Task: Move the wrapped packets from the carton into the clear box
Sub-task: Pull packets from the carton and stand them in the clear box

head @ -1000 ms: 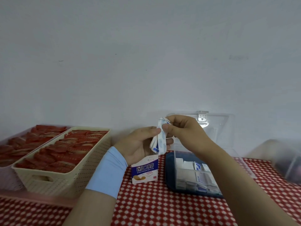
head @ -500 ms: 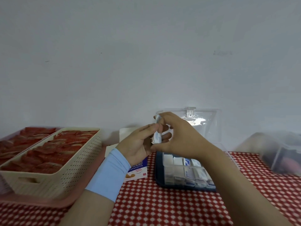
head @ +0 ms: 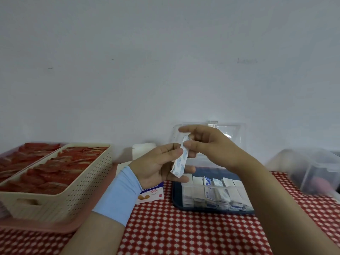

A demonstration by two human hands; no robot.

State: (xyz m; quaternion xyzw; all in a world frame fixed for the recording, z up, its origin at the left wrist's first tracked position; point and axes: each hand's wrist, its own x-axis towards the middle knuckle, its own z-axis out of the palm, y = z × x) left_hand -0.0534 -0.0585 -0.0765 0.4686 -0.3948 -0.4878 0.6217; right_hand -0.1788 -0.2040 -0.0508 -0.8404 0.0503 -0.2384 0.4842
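We hold the wrapped packets at eleven o'clock of the clear box — left hand gripping their lower half, right hand pinching the top — likely light, limp and slick, so best gripped across the flat faces.

A smooth pale-blue band wraps the wrist just behind the left hand; the right hand and both forearms are bare.

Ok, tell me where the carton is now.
Head view, just left of centre: the carton sits on the checked cloth, partly hidden behind the left hand, between the cream basket and the clear box.
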